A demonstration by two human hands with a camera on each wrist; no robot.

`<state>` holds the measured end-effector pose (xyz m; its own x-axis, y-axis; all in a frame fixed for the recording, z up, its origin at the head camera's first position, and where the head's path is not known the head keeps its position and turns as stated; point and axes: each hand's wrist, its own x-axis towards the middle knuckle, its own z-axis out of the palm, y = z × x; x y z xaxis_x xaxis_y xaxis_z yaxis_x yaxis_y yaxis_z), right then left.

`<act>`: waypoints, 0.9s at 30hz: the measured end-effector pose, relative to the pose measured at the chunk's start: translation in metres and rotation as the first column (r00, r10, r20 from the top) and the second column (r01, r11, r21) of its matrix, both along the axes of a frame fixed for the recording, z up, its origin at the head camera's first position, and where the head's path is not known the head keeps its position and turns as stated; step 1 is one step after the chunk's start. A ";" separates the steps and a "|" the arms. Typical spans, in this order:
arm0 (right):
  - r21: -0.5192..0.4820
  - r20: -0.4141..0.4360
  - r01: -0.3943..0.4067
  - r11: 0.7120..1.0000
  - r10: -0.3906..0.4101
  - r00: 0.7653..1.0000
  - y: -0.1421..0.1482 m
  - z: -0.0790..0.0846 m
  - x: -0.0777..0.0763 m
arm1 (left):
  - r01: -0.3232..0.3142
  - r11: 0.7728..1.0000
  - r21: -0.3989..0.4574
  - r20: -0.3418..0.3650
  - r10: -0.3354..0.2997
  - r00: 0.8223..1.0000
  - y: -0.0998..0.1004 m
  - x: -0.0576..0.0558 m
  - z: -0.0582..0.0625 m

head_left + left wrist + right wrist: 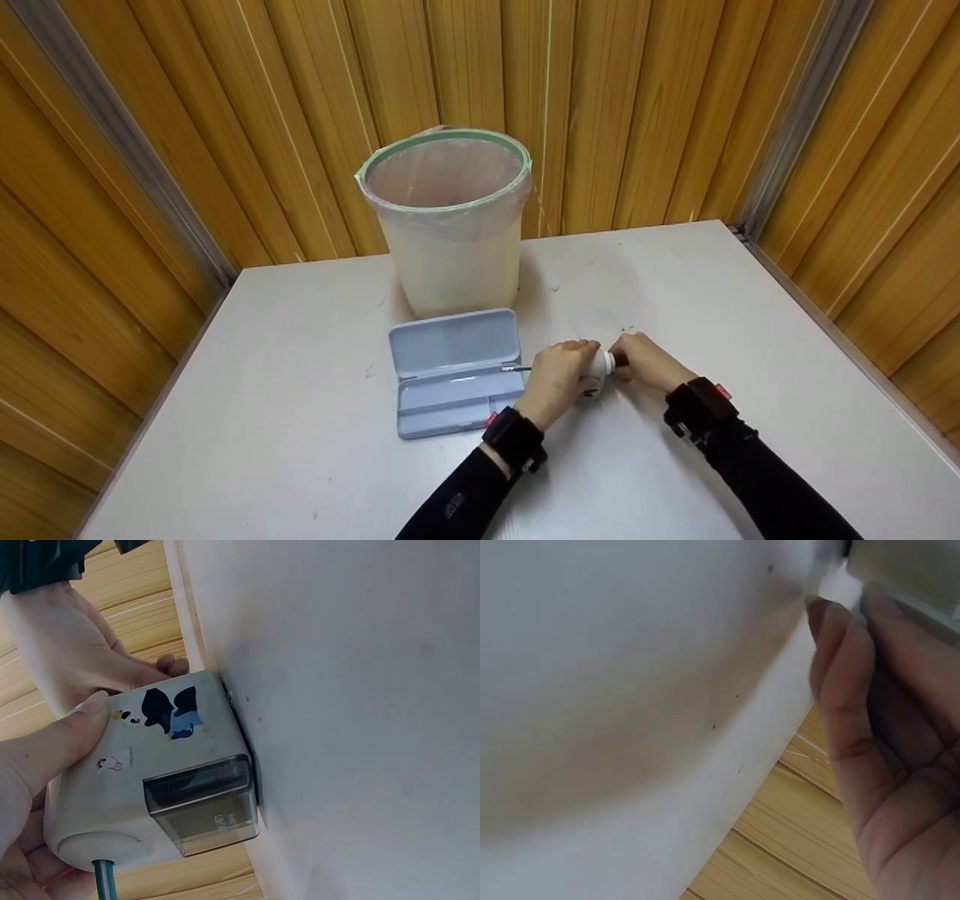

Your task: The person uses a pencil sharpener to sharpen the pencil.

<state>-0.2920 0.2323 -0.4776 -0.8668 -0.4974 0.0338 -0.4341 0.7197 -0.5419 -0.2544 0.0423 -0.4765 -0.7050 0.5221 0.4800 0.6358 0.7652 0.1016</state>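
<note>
Counter (285, 420): pale, with wood-look panels (300, 150) standing beyond its far edge.
Bin (459, 266): near the far edge, just left of that edge's middle; green rim, a thin clear liner folded over the lip.
Pencil case (454, 343): lies just in front of the bin, lid folded back toward the far edge; the tray has dividers.
Pencil (106, 881): sticks out of the sharpener's left end, pointing toward the case; its other end is hidden inside.
Left hand (553, 379): grips the sharpener body, thumb on the stickered face, the other fingers curled round behind.
Sharpener (180, 754): between the case and the counter's right edge, base down; a smoky clear drawer (206, 806) fills part of one side. Whether the base fully touches the counter, I cannot tell.
Right hand (651, 364): at the sharpener's right end, fingers curled and drawn close together; whether they pinch a crank there, I cannot tell.
Sharpening: this looks like the step in hand, pencil in the hole and both hands at the body.
Next turn: it seems to call for a firm left-hand hold, the pencil kept straight in the hole, and an even motion from the right.
</note>
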 end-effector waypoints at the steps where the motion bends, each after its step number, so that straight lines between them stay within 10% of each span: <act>1: 0.001 0.010 0.004 1.000 -0.004 1.000 0.000 0.000 0.001 | -0.005 1.000 0.001 0.001 0.005 1.000 0.000 0.000 0.000; 27: -0.104 0.052 -0.055 0.993 0.061 0.997 0.007 0.004 0.033 | -0.077 0.997 -0.029 -0.006 0.077 0.997 0.007 0.002 0.000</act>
<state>-0.2593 0.2391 -0.4733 -0.8384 -0.5435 0.0406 -0.4414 0.6334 -0.6356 -0.2519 0.0495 -0.4766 -0.7415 0.4799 0.4690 0.5751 0.8145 0.0759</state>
